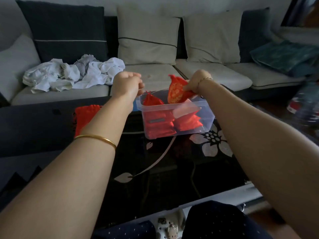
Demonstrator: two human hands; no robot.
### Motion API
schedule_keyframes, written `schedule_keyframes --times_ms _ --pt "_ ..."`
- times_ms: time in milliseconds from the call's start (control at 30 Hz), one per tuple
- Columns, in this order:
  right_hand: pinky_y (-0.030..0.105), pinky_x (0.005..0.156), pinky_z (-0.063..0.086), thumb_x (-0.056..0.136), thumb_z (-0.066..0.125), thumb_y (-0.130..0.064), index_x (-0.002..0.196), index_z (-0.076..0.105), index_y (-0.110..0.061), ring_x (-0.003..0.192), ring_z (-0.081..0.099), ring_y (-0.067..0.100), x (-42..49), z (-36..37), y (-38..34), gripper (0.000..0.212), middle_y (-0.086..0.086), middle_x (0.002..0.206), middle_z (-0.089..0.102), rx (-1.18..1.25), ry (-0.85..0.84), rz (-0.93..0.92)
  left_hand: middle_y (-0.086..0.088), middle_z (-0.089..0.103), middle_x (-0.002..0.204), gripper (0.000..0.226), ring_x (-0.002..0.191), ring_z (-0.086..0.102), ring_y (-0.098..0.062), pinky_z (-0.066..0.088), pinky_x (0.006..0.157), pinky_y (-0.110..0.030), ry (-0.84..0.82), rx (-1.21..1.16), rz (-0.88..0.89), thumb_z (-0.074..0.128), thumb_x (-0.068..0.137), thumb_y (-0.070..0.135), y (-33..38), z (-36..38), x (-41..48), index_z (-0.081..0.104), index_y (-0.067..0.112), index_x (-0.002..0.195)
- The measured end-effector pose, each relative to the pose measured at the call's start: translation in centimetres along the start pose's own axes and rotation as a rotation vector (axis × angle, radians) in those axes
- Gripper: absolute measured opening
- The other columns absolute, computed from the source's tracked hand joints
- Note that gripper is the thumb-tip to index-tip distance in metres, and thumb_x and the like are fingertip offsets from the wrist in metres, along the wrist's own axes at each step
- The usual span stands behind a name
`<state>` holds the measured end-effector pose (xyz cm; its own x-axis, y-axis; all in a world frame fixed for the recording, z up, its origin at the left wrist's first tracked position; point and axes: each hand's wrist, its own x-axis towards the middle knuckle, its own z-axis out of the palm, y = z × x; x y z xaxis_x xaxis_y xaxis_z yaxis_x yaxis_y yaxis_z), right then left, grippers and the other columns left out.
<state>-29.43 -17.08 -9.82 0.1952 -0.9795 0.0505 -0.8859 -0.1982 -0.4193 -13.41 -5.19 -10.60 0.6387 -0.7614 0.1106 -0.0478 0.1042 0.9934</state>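
The right hand [198, 81] pinches a red pouch [177, 93] with a gold pattern by its right edge, thumb and fingers clamped on the cloth. The pouch hangs tilted in the air, its gathered neck pointing up and to the left, just above the far right part of a clear plastic box [208, 120]. The left hand [127, 83] hovers to the left of the pouch, over the box's far left corner. Its fingers are curled, but whether they hold a cord or nothing cannot be told from here. A thin gold bangle [98, 138] sits on that forearm. Inside the box lie more red pouches [158, 125], packed low, with one standing upright [152, 100] at the far left. The box rests on a black glass table [172, 169] with a pale flower pattern. Left of the box, partly behind the left forearm, is a red pile [82, 116]. Beyond the table stands a sofa [155, 78], with crumpled white laundry [72, 75] on its left seat.
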Motion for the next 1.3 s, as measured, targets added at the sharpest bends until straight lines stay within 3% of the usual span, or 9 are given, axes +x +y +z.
schedule_keyframes --times_ms 100,267,333,400,533,700,800,1067,1300 --pt "0.037 0.081 0.049 0.088 0.058 -0.022 0.111 0.061 -0.005 0.095 0.057 0.031 1.1 2.4 0.6 0.029 0.012 0.091 0.055 -0.266 -0.169 -0.015 -0.002 0.057 0.075 0.020 0.063 0.055 -0.010 0.052 0.064 -0.024 0.123 0.062 0.050 0.042 0.090 0.000 -0.8 -0.8 0.5 0.058 0.011 0.084" --pt "0.033 0.074 0.040 0.085 0.049 -0.002 0.076 0.054 -0.007 0.095 0.056 0.031 -0.8 1.7 -0.5 0.011 0.012 0.098 0.060 -0.138 0.110 -0.004 -0.009 0.066 0.095 0.028 0.088 0.064 -0.022 0.054 0.087 -0.038 0.340 0.197 0.066 0.040 0.087 0.004 -3.7 -3.6 1.5 0.062 0.007 0.104" --pt "0.032 0.074 0.041 0.085 0.048 -0.002 0.087 0.061 0.001 0.095 0.058 0.034 -2.7 1.2 -2.6 0.014 0.019 0.105 0.062 -0.052 0.211 -0.101 -0.014 0.064 0.113 0.030 0.105 0.061 -0.028 0.050 0.094 -0.043 0.367 0.308 0.042 0.041 0.088 0.004 -5.5 -5.0 1.0 0.063 0.006 0.108" --pt "0.028 0.072 0.044 0.084 0.048 -0.006 0.083 0.065 -0.014 0.088 0.059 0.034 -5.4 2.3 -5.2 0.019 0.020 0.094 0.062 0.083 0.240 -0.268 -0.016 0.061 0.121 0.033 0.114 0.056 -0.030 0.046 0.099 -0.040 0.331 0.520 0.028 0.043 0.089 0.000 -7.9 -6.7 0.2 0.063 0.003 0.116" --pt "0.033 0.071 0.054 0.086 0.049 -0.005 0.093 0.070 -0.002 0.083 0.067 0.031 -11.2 7.0 -9.1 0.023 0.016 0.093 0.070 0.329 -0.062 -0.521 -0.013 0.047 0.140 0.040 0.130 0.041 -0.033 0.038 0.103 -0.044 0.167 0.991 -0.041 0.049 0.092 0.008 -12.3 -9.9 -1.4 0.051 0.008 0.132" --pt "0.039 0.063 0.056 0.086 0.042 0.001 0.089 0.065 -0.001 0.076 0.070 0.033 -12.0 13.6 -9.7 0.024 0.022 0.088 0.069 0.287 -0.367 -0.442 -0.004 0.018 0.156 0.053 0.143 0.015 -0.027 0.025 0.110 -0.049 -0.032 1.267 -0.022 0.040 0.095 0.006 -14.2 -12.1 -1.4 0.030 0.019 0.145" --pt "0.034 0.064 0.053 0.084 0.047 0.001 0.088 0.064 -0.012 0.086 0.067 0.033 -11.0 16.1 -9.2 0.022 0.015 0.093 0.067 0.287 -0.353 -0.408 -0.004 0.028 0.152 0.046 0.140 0.022 -0.027 0.023 0.110 -0.049 -0.121 1.385 -0.008 0.037 0.098 0.010 -14.4 -12.7 -1.2 0.038 0.022 0.142" --pt "0.038 0.080 0.054 0.086 0.051 -0.010 0.106 0.064 -0.007 0.084 0.062 0.030 -10.4 18.4 -8.3 0.024 0.008 0.088 0.060 0.297 -0.310 -0.331 -0.003 0.065 0.109 0.016 0.105 0.059 -0.020 0.044 0.087 -0.028 -0.343 1.073 0.158 0.063 0.085 0.008 -13.7 -13.3 -2.3 0.067 0.015 0.099" --pt "0.030 0.089 0.048 0.086 0.056 -0.007 0.106 0.070 -0.005 0.102 0.061 0.024 -11.8 17.9 -8.1 0.024 0.010 0.108 0.067 0.161 -0.405 -0.412 -0.011 0.046 0.126 0.040 0.114 0.050 -0.031 0.044 0.096 -0.041 -0.169 1.163 0.073 0.064 0.087 0.025 -13.8 -13.8 -3.4 0.054 0.009 0.123"
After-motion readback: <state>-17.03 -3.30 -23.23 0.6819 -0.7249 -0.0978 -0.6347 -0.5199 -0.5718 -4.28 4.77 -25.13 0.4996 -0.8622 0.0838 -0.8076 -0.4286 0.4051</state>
